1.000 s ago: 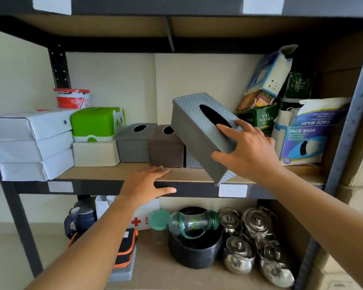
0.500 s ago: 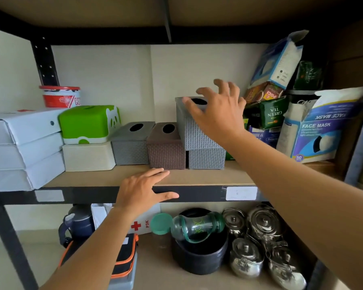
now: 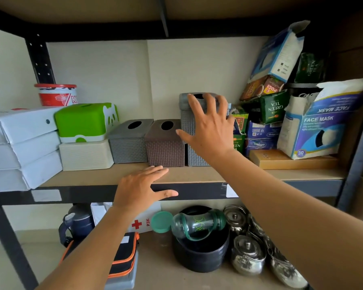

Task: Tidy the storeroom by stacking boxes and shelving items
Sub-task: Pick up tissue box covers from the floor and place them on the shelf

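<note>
A grey woven tissue box [image 3: 186, 114] sits stacked on another grey box [image 3: 194, 158] at the middle of the shelf [image 3: 197, 176]. My right hand [image 3: 208, 130] is in front of the stacked box with fingers spread and straight, hiding most of it; whether it touches the box I cannot tell. My left hand [image 3: 143, 188] rests flat on the shelf's front edge. A brown tissue box [image 3: 165, 143] and a grey tissue box [image 3: 129, 141] stand in a row to the left of the stack.
Left on the shelf: white boxes [image 3: 19, 147], a green box [image 3: 86, 120] on a cream box [image 3: 85, 154], a red tin [image 3: 56, 95]. Right: tea packs [image 3: 275, 107], a face mask box [image 3: 316, 126]. Below: a first-aid box [image 3: 143, 221], a jar [image 3: 197, 225] in a black pot, metal kettles [image 3: 247, 254], a flask [image 3: 76, 225].
The tilted grey tissue box that my right hand held has been set upright on the other grey box. The hand has let go and drawn slightly back. My left hand has stayed on the shelf edge.
</note>
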Demonstrator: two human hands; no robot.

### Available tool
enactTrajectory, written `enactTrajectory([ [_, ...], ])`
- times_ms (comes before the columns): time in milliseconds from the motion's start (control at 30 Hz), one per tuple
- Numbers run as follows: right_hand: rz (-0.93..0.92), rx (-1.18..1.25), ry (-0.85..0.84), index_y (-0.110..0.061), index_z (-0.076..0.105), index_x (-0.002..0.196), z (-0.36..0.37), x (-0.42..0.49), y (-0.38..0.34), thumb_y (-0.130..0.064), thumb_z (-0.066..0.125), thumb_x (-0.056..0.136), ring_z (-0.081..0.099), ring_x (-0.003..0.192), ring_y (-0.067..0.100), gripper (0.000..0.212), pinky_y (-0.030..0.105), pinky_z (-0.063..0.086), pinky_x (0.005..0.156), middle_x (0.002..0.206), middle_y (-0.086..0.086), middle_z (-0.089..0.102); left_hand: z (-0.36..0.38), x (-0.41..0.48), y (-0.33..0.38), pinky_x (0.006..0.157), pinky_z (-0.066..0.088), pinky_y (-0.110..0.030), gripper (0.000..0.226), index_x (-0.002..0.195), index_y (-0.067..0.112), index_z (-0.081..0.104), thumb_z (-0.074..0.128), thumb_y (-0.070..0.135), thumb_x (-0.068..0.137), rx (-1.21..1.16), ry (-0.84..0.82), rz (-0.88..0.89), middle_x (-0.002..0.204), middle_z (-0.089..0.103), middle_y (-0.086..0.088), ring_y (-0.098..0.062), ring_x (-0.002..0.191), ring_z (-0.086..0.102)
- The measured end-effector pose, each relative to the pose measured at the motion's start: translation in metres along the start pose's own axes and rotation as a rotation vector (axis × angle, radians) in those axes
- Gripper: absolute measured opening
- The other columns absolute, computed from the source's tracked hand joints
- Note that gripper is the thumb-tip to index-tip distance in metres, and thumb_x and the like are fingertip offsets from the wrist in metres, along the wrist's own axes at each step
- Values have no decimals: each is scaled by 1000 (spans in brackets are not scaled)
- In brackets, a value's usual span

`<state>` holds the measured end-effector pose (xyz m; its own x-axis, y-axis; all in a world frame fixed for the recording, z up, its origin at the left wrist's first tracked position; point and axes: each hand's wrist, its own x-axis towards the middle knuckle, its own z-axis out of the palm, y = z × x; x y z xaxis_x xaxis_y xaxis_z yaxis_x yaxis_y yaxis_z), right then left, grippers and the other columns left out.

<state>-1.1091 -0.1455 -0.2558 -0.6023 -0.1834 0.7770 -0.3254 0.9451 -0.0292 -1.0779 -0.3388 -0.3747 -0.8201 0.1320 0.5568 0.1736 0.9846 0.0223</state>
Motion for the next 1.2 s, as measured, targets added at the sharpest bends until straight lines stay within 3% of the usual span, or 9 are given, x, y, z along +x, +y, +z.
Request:
enactTrajectory([
  [167,25,-18,-43,-28,25,143,12,19,12,-62,56,82,18,137,34,77,58,39,98,144,8,29,2,1,-1,105,37,-30,97,140,46,43,16,95,61,3,-22,0,148,38,23,-1,138,35],
  [300,12,-4,-41,-26,28,142,24,33,18,-62,60,80,21,135,32,78,55,41,92,142,5,32,7,1,-5,100,42,-34,92,135,41,54,23,94,66,0,31,16,141,48,20,-5,133,44],
  [467,10,4,-56,-25,26,142,33,44,17,-63,61,79,19,136,32,81,58,41,95,143,6,29,9,2,-5,97,46,-36,89,132,39,57,25,94,69,-3,58,31,138,53,18,-8,130,49],
  [567,16,-6,-93,-28,10,151,34,42,15,-69,56,80,-1,145,38,95,70,21,107,157,9,11,9,3,-5,102,41,-33,93,136,42,51,22,95,65,-16,20,12,143,45,22,-3,135,41],
  [700,-29,-62,-60,-27,-7,153,30,28,16,-76,46,80,-15,145,39,104,69,0,110,161,11,-9,8,3,-5,100,42,-33,94,135,42,52,21,96,64,-15,35,9,142,47,21,-4,134,43],
  [867,-137,-19,-68,-23,2,155,18,-13,18,-65,42,91,-10,147,35,86,50,-3,119,161,12,-7,4,2,-2,107,34,-34,98,139,44,47,20,96,60,-19,-7,-32,146,41,23,-3,138,36],
  [967,-167,23,-113,-21,8,154,9,-40,18,-61,43,93,-4,148,32,81,45,1,120,161,12,1,3,-4,5,111,28,-35,101,141,41,44,18,94,59,-16,-14,-65,149,39,18,-7,140,33],
  [1100,-224,48,-193,-19,23,151,-2,-74,17,-56,49,92,6,148,30,74,43,9,119,159,12,16,6,-23,18,106,25,-34,85,133,25,57,31,78,73,-60,116,-76,137,56,3,-21,128,48],
  [1200,-247,83,-250,-18,33,147,-6,-101,15,-56,52,91,15,146,29,71,42,17,116,155,12,26,10,-43,23,109,30,-43,71,128,13,59,46,63,80,-100,208,-25,132,58,-7,-31,124,50],
])
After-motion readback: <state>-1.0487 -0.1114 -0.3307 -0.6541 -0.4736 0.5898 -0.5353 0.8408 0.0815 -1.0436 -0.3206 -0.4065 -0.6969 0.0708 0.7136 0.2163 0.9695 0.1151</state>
